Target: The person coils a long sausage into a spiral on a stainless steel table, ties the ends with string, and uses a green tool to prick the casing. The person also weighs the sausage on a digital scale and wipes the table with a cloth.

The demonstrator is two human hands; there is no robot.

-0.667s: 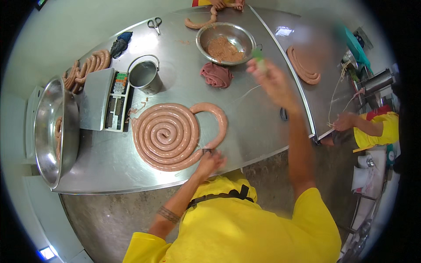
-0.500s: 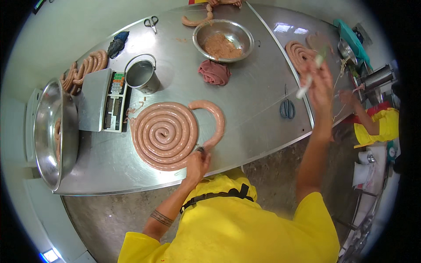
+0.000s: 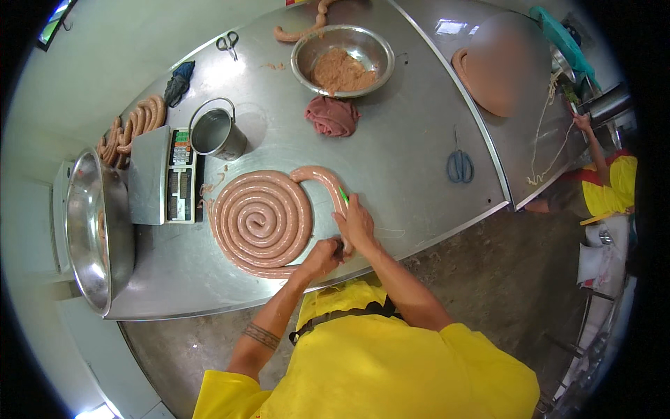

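A long raw sausage [image 3: 299, 209] lies in a flat spiral on the steel table. Its outer end runs under my left hand [image 3: 322, 258], whose fingers are closed around the sausage. A small dark thing [image 3: 338, 246] shows at those fingers; its kind is unclear. Just to the right, my right hand [image 3: 357, 225] is closed around a slender green thing [image 3: 343, 195], against a curved sausage piece [image 3: 322, 176] that arches away from the coil. A thin pale thread [image 3: 388, 230] trails from near my right hand.
Left stand a digital scale [image 3: 150, 174], a small pail [image 3: 218, 133] and a large steel bowl [image 3: 118, 237]. Beyond are a bowl of minced meat [image 3: 377, 52] and a pink cloth [image 3: 332, 117]. Blue-handled scissors [image 3: 460, 166] lie right. A co-worker's arm [image 3: 593, 146] is far right.
My right hand has come down from the upper right to the sausage beside my left hand. The left hand has shifted slightly right. A co-worker's arm at far right has moved.
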